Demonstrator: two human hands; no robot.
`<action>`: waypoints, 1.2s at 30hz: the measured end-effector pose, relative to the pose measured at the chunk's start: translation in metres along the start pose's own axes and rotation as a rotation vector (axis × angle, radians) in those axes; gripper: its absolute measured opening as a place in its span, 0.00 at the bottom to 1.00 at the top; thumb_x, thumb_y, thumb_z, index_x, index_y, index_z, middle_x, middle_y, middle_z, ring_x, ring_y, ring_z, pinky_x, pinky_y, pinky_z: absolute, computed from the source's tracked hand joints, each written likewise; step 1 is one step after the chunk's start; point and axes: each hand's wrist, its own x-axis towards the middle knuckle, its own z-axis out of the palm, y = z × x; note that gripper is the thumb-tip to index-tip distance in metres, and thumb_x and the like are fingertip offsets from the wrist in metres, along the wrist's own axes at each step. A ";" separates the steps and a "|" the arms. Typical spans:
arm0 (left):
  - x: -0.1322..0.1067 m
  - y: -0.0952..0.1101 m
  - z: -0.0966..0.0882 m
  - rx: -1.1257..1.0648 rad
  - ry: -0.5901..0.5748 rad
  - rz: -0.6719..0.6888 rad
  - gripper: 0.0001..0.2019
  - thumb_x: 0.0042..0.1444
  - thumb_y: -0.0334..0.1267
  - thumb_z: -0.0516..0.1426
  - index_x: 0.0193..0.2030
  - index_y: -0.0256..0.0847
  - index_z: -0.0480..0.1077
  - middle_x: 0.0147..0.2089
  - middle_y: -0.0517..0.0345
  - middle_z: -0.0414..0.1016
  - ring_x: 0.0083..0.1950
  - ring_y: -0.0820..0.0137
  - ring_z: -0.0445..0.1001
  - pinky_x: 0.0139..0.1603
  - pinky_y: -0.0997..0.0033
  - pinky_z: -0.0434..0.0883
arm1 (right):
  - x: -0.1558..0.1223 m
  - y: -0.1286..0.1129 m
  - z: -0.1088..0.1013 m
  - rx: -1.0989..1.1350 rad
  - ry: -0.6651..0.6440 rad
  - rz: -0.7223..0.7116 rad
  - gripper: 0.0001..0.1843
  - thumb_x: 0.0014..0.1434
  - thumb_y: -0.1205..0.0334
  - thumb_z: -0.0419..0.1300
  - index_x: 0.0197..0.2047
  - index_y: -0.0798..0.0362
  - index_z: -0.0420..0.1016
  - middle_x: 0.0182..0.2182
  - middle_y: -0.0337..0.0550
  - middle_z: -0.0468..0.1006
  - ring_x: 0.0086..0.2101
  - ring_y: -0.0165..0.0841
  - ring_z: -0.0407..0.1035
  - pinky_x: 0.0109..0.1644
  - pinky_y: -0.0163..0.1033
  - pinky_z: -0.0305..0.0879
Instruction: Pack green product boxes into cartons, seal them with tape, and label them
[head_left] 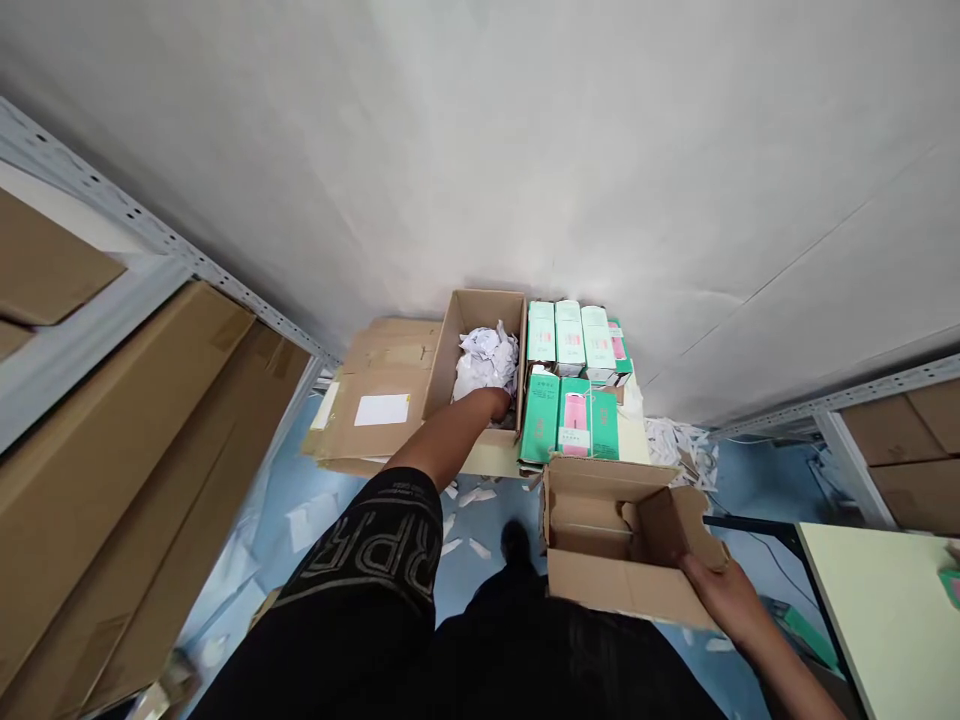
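My left hand [495, 402] reaches down into a tall open cardboard box [441, 370] that stands against the wall. Crumpled white paper [487, 358] fills part of that box, and my left fingers are out of sight inside it, so what they touch is hidden. With my right hand [716, 590] I grip a second open cardboard box [622, 585] by its right end, thumb at the flap. This box is tilted toward me in front of my body, and the inside that shows looks bare.
Right of the paper-filled box are several green and white cartons [568, 335]. Flattened cardboard [382, 375] lies to the left. A shelf with large cardboard boxes [150, 470] stands at far left, a pale table [885, 600] at right. Paper scraps litter the blue floor [465, 570].
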 end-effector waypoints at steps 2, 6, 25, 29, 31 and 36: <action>-0.004 0.004 -0.010 0.088 -0.058 -0.060 0.09 0.43 0.27 0.66 0.35 0.32 0.80 0.30 0.46 0.78 0.48 0.51 0.78 0.58 0.51 0.71 | 0.001 0.001 0.007 0.014 -0.002 -0.026 0.26 0.49 0.41 0.58 0.42 0.51 0.79 0.42 0.53 0.86 0.45 0.50 0.79 0.46 0.45 0.73; -0.023 0.012 -0.045 0.171 -0.077 -0.091 0.16 0.41 0.28 0.67 0.40 0.35 0.80 0.43 0.41 0.82 0.51 0.49 0.78 0.57 0.56 0.71 | 0.004 -0.005 0.031 0.087 -0.026 -0.087 0.25 0.51 0.44 0.58 0.44 0.54 0.80 0.42 0.53 0.85 0.44 0.48 0.79 0.46 0.45 0.73; -0.283 0.075 0.010 0.108 0.225 0.509 0.18 0.61 0.45 0.64 0.56 0.43 0.74 0.58 0.49 0.78 0.60 0.56 0.75 0.61 0.58 0.71 | -0.006 -0.044 0.066 0.057 -0.186 -0.227 0.22 0.53 0.51 0.61 0.48 0.54 0.81 0.42 0.51 0.85 0.44 0.47 0.78 0.42 0.42 0.70; -0.285 0.054 -0.010 0.032 0.351 0.542 0.11 0.66 0.43 0.59 0.52 0.45 0.75 0.54 0.51 0.79 0.59 0.60 0.76 0.62 0.56 0.72 | -0.015 -0.039 0.078 0.120 -0.149 -0.205 0.22 0.54 0.51 0.60 0.48 0.54 0.80 0.42 0.51 0.85 0.44 0.46 0.79 0.42 0.43 0.71; -0.281 0.046 -0.018 -0.029 0.436 0.537 0.11 0.66 0.42 0.58 0.52 0.46 0.75 0.56 0.50 0.78 0.61 0.59 0.74 0.65 0.53 0.70 | -0.024 -0.034 0.083 0.165 -0.097 -0.206 0.21 0.54 0.51 0.61 0.47 0.54 0.80 0.40 0.50 0.85 0.43 0.46 0.78 0.43 0.43 0.72; -0.265 0.040 -0.011 -0.411 0.324 0.425 0.30 0.62 0.47 0.61 0.69 0.48 0.61 0.70 0.45 0.65 0.71 0.55 0.66 0.66 0.51 0.71 | -0.061 -0.012 0.092 0.312 0.141 -0.108 0.18 0.53 0.50 0.59 0.41 0.53 0.79 0.38 0.49 0.84 0.41 0.45 0.77 0.42 0.43 0.72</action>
